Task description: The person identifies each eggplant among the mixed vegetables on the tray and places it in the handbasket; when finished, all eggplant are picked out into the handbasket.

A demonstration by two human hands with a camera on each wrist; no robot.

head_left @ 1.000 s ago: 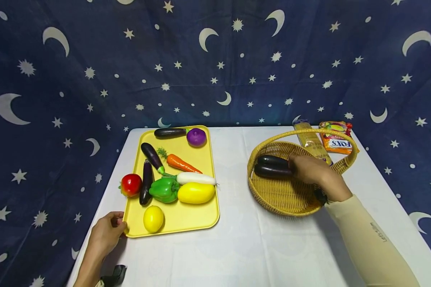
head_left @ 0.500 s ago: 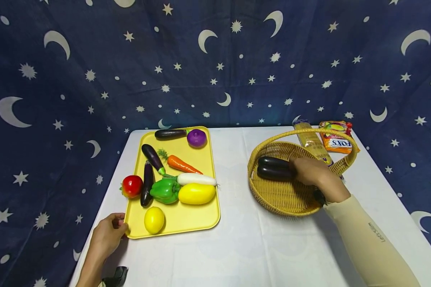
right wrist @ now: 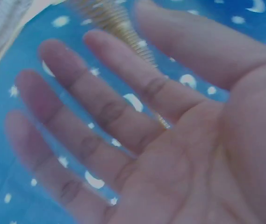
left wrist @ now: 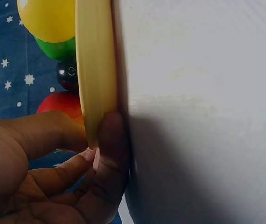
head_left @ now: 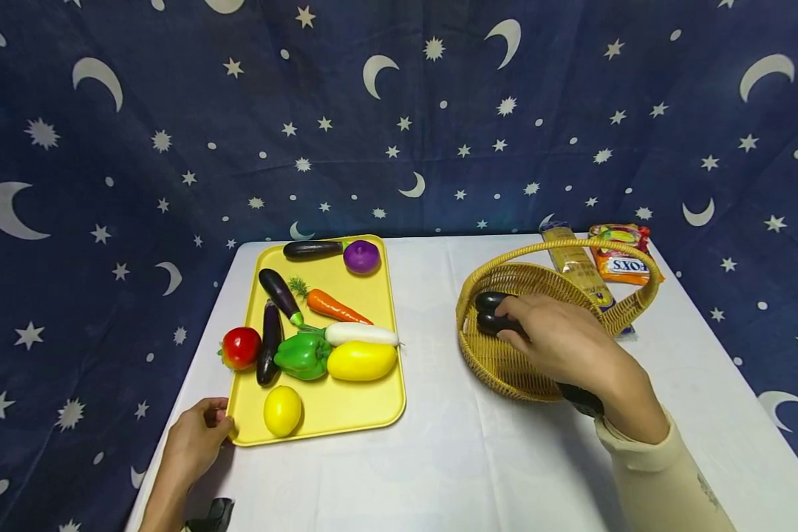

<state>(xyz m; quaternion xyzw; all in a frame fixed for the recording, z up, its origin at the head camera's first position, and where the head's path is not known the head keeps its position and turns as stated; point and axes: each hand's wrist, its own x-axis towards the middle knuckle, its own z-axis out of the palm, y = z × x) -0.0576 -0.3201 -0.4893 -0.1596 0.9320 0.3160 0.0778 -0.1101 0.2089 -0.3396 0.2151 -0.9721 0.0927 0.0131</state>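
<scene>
In the head view, my left hand (head_left: 195, 441) pinches the near left corner of a yellow tray (head_left: 346, 408), thumb on top and a finger beneath the rim (left wrist: 95, 79). My right hand (head_left: 575, 343) is over a wicker basket (head_left: 505, 369), its fingers covering part of two dark eggplants (head_left: 495, 323) lying inside. The right wrist view shows that hand with fingers spread and straight, nothing held in them. On the tray are several eggplants (head_left: 270, 343), a carrot (head_left: 335, 305), a white radish (head_left: 362, 334), a green bell pepper (head_left: 302, 356), a mango (head_left: 362, 360) and a lemon (head_left: 282, 411).
A purple onion (head_left: 361, 256) sits at the tray's far right corner. A red round fruit (head_left: 241, 348) lies at its left edge. Behind the basket are a pasta packet (head_left: 575, 266) and a FOX'S candy bag (head_left: 621, 255). The basket's tall handle (head_left: 545, 249) arches overhead.
My right hand has risen from among the eggplants, moved nearer to me and let go of them. The left hand stays at the tray corner.
</scene>
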